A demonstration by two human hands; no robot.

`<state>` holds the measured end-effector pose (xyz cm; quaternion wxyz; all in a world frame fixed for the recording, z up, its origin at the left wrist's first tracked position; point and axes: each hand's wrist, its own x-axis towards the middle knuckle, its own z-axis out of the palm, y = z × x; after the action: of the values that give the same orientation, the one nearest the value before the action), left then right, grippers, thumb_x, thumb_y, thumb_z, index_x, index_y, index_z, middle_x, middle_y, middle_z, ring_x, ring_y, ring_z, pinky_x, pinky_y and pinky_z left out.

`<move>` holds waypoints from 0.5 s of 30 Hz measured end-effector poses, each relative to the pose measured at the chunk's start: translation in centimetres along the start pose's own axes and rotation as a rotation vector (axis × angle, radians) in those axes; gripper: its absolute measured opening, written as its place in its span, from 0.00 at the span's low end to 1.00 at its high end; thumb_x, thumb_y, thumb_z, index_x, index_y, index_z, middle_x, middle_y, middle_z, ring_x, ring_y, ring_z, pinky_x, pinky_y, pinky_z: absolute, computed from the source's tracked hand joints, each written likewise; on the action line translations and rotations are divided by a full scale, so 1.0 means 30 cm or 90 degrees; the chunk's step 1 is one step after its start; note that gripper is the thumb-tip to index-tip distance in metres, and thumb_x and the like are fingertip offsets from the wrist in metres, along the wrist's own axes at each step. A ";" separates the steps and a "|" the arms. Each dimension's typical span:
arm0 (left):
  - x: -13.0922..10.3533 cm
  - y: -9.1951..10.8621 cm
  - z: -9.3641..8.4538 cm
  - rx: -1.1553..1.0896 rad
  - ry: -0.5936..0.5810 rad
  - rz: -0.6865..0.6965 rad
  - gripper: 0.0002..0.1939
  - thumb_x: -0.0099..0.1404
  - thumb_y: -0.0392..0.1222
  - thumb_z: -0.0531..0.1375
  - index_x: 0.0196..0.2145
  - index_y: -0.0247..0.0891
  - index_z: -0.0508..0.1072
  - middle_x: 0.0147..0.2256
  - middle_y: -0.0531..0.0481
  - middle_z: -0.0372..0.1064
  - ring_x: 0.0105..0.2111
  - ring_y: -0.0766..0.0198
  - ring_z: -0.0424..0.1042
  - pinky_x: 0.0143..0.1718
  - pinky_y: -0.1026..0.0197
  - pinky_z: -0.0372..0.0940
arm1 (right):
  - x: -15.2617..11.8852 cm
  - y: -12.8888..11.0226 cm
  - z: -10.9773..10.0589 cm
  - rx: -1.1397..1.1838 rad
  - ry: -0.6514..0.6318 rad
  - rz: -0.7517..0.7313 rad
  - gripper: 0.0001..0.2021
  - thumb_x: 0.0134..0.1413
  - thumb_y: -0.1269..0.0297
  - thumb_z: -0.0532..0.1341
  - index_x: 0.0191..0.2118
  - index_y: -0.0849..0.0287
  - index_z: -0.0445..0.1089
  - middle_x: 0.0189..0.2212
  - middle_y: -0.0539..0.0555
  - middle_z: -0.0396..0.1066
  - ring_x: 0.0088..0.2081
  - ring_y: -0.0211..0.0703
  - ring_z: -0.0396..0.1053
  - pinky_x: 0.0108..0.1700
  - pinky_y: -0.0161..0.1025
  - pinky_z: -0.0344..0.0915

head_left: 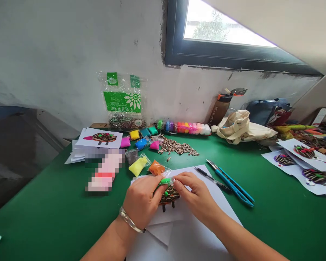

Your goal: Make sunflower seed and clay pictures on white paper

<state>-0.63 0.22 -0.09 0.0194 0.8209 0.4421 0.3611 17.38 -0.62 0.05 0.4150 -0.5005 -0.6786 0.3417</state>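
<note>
Bright green clay in a small clear packet (165, 181) is pinched between both hands: the left hand (142, 195) grips its left end, with a silver bracelet (131, 220) on that wrist, and the fingertips of the right hand (197, 194) close on its right end. The packet is held over a picture made of striped seeds (170, 195), partly hidden by the hands, with a green dab and two dark legs visible. Under it lie white sheets of paper (201, 232) on the green desk (57, 210).

Just right of the hands, a black pen (213, 179) rests partly on the paper, and beside it are a utility knife (228, 178) and a long blue tool (237, 188). Beyond the hands sit an orange clay packet (157, 168), a pale yellow one (138, 166) and a dark one (132, 156), then pink, blue, yellow and teal packets near a loose heap of sunflower seeds (178, 146).

To the left, a finished seed picture (100, 137) tops a stack of papers; more such pictures (305, 159) lie at the far right. Along the wall are a clear bag with a green label (123, 101), a row of multicoloured clay (186, 127), a brown bottle (219, 108) and a cream cloth bag (240, 127).
</note>
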 end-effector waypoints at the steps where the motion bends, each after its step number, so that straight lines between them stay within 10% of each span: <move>1: 0.000 0.001 -0.001 0.007 0.000 0.006 0.10 0.67 0.41 0.54 0.41 0.37 0.74 0.34 0.47 0.77 0.33 0.59 0.75 0.38 0.59 0.67 | 0.002 -0.004 0.000 0.040 -0.010 0.041 0.11 0.59 0.61 0.56 0.34 0.55 0.76 0.33 0.53 0.71 0.38 0.45 0.66 0.40 0.41 0.62; 9: 0.002 -0.003 0.003 0.056 -0.004 0.055 0.11 0.66 0.37 0.55 0.43 0.36 0.74 0.34 0.46 0.77 0.34 0.57 0.74 0.39 0.56 0.67 | 0.010 -0.030 0.010 0.359 -0.076 0.215 0.09 0.50 0.61 0.63 0.37 0.58 0.77 0.35 0.54 0.73 0.39 0.45 0.67 0.42 0.41 0.63; 15: -0.002 0.011 0.010 0.071 -0.009 0.061 0.11 0.66 0.36 0.54 0.43 0.34 0.74 0.32 0.45 0.76 0.33 0.56 0.74 0.37 0.54 0.68 | 0.014 -0.030 0.022 0.259 -0.014 0.188 0.08 0.46 0.61 0.65 0.31 0.60 0.75 0.26 0.50 0.69 0.29 0.39 0.63 0.33 0.36 0.61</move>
<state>-0.24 0.07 -0.24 -0.0405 0.8436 0.4213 0.3305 16.36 -0.47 0.66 0.4453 -0.4966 -0.5201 0.5334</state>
